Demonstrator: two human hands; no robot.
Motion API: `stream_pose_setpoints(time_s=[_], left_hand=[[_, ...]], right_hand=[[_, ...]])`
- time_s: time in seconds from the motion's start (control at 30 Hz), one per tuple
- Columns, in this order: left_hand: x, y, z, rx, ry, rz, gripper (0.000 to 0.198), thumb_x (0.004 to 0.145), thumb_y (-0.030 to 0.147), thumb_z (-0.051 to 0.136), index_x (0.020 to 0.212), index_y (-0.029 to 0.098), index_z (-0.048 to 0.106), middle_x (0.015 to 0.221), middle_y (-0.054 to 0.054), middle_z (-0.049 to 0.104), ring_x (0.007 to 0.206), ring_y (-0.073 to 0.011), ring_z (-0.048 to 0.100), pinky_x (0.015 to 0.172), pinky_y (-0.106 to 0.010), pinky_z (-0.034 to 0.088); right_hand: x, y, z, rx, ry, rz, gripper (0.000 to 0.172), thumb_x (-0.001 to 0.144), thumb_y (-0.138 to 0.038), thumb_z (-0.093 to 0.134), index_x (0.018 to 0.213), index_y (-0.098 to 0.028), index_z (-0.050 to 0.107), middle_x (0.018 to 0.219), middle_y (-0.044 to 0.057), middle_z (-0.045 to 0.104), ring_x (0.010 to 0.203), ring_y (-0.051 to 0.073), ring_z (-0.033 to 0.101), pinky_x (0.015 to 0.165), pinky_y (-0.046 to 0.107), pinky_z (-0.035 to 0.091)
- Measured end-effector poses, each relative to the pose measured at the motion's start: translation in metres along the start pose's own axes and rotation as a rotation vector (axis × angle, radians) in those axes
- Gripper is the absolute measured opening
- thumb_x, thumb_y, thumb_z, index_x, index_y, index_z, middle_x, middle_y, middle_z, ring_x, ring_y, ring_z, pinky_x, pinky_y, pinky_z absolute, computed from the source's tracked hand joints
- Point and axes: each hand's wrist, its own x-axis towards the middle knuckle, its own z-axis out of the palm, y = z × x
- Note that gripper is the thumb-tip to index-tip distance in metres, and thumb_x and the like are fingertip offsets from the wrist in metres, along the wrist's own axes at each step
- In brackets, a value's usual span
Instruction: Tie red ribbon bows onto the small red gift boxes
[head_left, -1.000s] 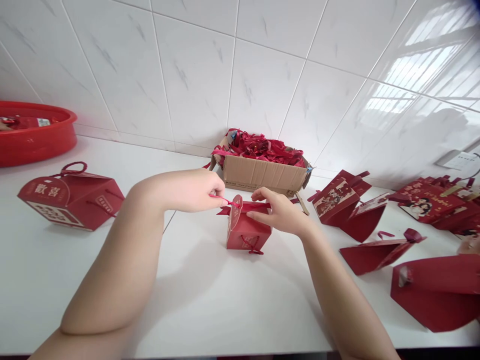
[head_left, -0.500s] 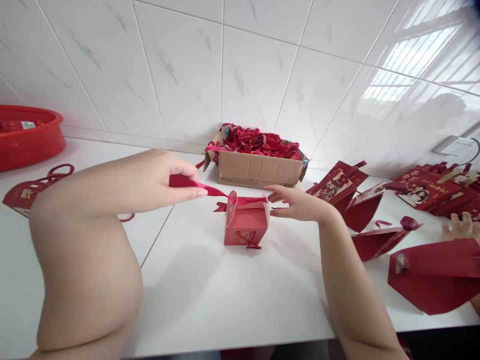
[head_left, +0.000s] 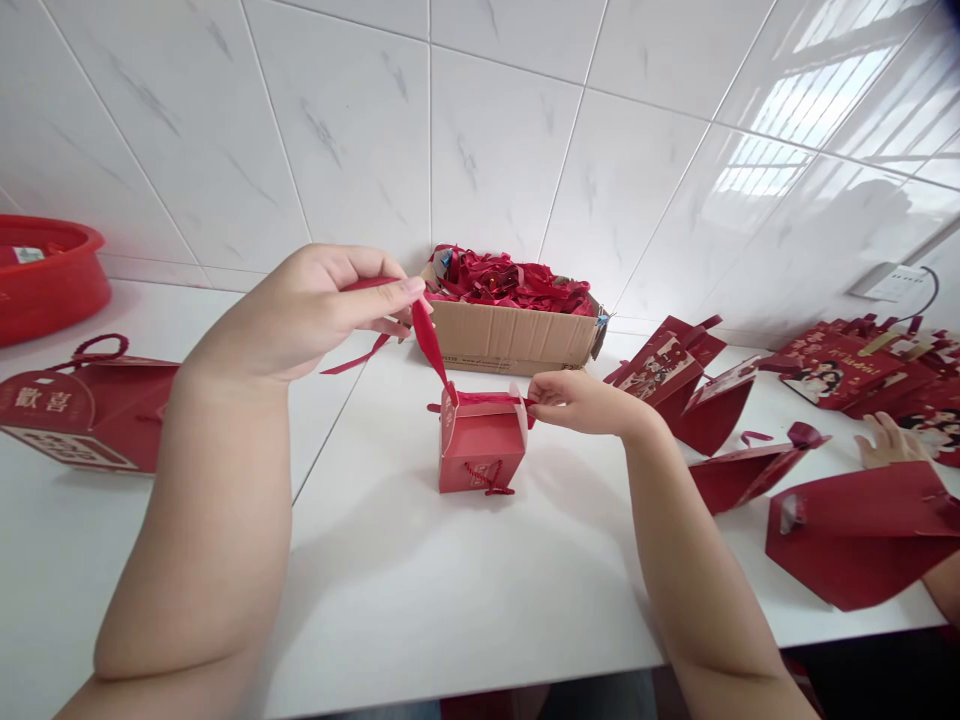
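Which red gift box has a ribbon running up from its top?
The small upright box in the middle: the left hand holds its ribbon up; the others show none raised.

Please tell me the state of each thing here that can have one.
small red gift box: upright, top closed.
red ribbon: threaded through the box top, stretched upward.
left hand: pinched shut on the red ribbon.
right hand: pinched on the small red gift box's top edge.
cardboard box: open, full of red ribbons.
large red gift box: closed.
flat red carton: lying flat, not assembled.
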Motion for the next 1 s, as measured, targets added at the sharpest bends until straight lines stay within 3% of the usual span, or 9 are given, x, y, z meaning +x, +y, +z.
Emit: stream_pose_setpoints(time_s=[0.17, 0.3, 0.4, 0.53, 0.63, 0.73, 0.83, 0.9, 1.0], left_hand=[[0.007, -0.004, 0.0, -0.089, -0.045, 0.003, 0.022, 0.091, 0.027, 0.05, 0.082, 0.011, 0.062, 0.091, -0.006, 0.069, 0.083, -0.0164, 0.065, 0.078, -0.031, 0.053], [0.008, -0.004, 0.0, -0.093, 0.013, -0.017, 0.021, 0.093, 0.026, 0.048, 0.086, 0.012, 0.062, 0.091, -0.006, 0.069, 0.08, -0.0161, 0.065, 0.078, -0.034, 0.051], [0.009, -0.005, 0.0, -0.111, 0.07, -0.021, 0.02, 0.092, 0.026, 0.049, 0.084, 0.012, 0.061, 0.088, -0.006, 0.068, 0.075, -0.0157, 0.064, 0.077, -0.035, 0.051], [0.011, -0.008, -0.002, -0.135, 0.107, -0.02, 0.019, 0.091, 0.027, 0.051, 0.082, 0.012, 0.059, 0.085, -0.006, 0.066, 0.072, -0.0147, 0.064, 0.075, -0.035, 0.051], [0.011, -0.007, -0.002, -0.15, 0.105, -0.019, 0.018, 0.089, 0.027, 0.053, 0.082, 0.011, 0.059, 0.086, -0.006, 0.066, 0.076, -0.0157, 0.064, 0.077, -0.035, 0.051], [0.01, -0.007, -0.002, -0.171, 0.025, 0.015, 0.016, 0.085, 0.023, 0.054, 0.075, 0.011, 0.059, 0.083, -0.007, 0.066, 0.083, -0.0189, 0.064, 0.079, -0.036, 0.051], [0.01, -0.008, -0.003, -0.096, -0.085, 0.017, 0.024, 0.082, 0.021, 0.051, 0.059, 0.014, 0.054, 0.064, -0.003, 0.059, 0.074, -0.0179, 0.064, 0.074, -0.033, 0.05], [0.011, -0.01, -0.004, 0.106, -0.197, -0.042, 0.027, 0.08, 0.026, 0.054, 0.056, 0.016, 0.05, 0.057, -0.001, 0.056, 0.065, -0.0154, 0.06, 0.066, -0.029, 0.045], [0.014, -0.016, -0.001, 0.489, -0.409, -0.133, 0.022, 0.073, 0.033, 0.061, 0.061, 0.019, 0.05, 0.064, 0.0, 0.061, 0.06, -0.0137, 0.053, 0.056, -0.026, 0.037]], right_hand=[[-0.014, 0.004, -0.017, 0.023, -0.055, 0.004, 0.026, 0.081, -0.038, 0.058, 0.103, -0.025, 0.059, 0.073, -0.001, 0.066, 0.069, 0.017, 0.061, 0.06, 0.028, 0.045], [-0.024, 0.009, -0.028, -0.057, -0.159, 0.021, 0.027, 0.075, -0.049, 0.064, 0.078, -0.023, 0.068, 0.068, 0.001, 0.062, 0.064, 0.017, 0.058, 0.056, 0.029, 0.042], [-0.03, 0.013, -0.033, -0.109, -0.141, 0.078, 0.033, 0.072, -0.053, 0.068, 0.061, -0.022, 0.065, 0.068, 0.002, 0.062, 0.067, 0.02, 0.059, 0.057, 0.03, 0.041], [-0.039, 0.012, -0.04, -0.079, -0.066, 0.149, 0.04, 0.073, -0.058, 0.066, 0.06, -0.021, 0.059, 0.069, 0.002, 0.06, 0.071, 0.019, 0.059, 0.059, 0.029, 0.041], [-0.044, 0.008, -0.044, 0.102, -0.032, 0.147, 0.038, 0.076, -0.056, 0.065, 0.069, -0.02, 0.056, 0.071, 0.001, 0.059, 0.071, 0.017, 0.06, 0.061, 0.028, 0.044], [-0.046, 0.005, -0.044, 0.253, -0.015, 0.099, 0.036, 0.076, -0.054, 0.065, 0.078, -0.019, 0.057, 0.073, 0.001, 0.056, 0.071, 0.015, 0.058, 0.06, 0.027, 0.046], [-0.045, 0.002, -0.042, 0.247, -0.032, 0.072, 0.035, 0.077, -0.053, 0.065, 0.076, -0.019, 0.057, 0.07, 0.0, 0.052, 0.064, 0.012, 0.051, 0.054, 0.025, 0.043], [-0.045, 0.0, -0.041, 0.227, -0.045, 0.059, 0.034, 0.078, -0.053, 0.064, 0.075, -0.019, 0.057, 0.068, -0.002, 0.048, 0.061, 0.01, 0.046, 0.053, 0.024, 0.04], [-0.044, -0.003, -0.039, 0.253, -0.036, 0.052, 0.035, 0.078, -0.053, 0.064, 0.073, -0.019, 0.056, 0.064, -0.004, 0.04, 0.057, 0.008, 0.039, 0.052, 0.024, 0.039]])
